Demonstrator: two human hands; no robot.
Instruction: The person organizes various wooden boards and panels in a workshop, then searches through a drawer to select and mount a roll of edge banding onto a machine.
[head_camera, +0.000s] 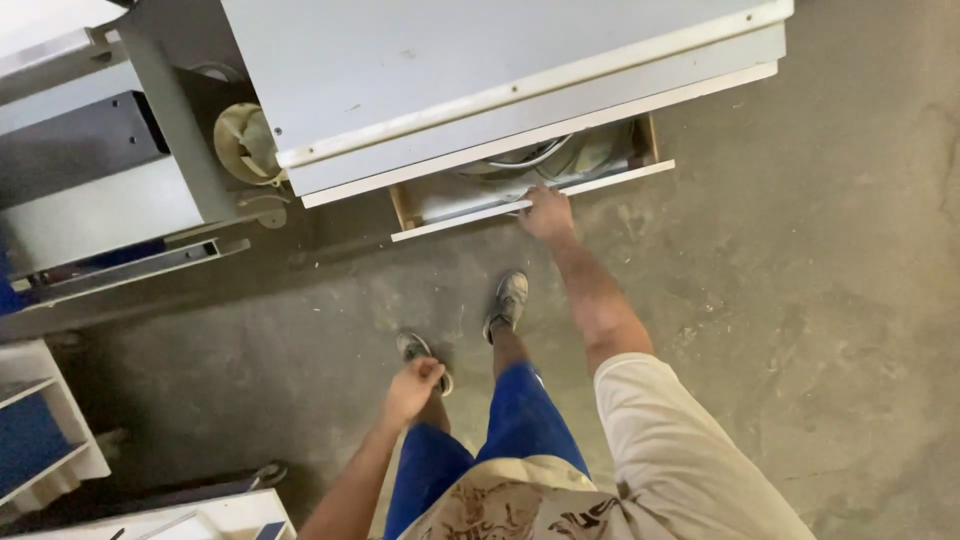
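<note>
I look straight down at a white workbench top with a shallow drawer pulled partly out below it. My right hand reaches forward and grips the white front edge of that drawer. Pale cables and folded material lie inside the drawer. My left hand hangs by my left thigh with its fingers curled and nothing in it. My blue shorts and grey shoes show below on the concrete floor.
A grey machine frame with a cream roll of tape stands at the left, touching the bench. White shelving with blue panels sits at the lower left. The dusty floor stretches to the right.
</note>
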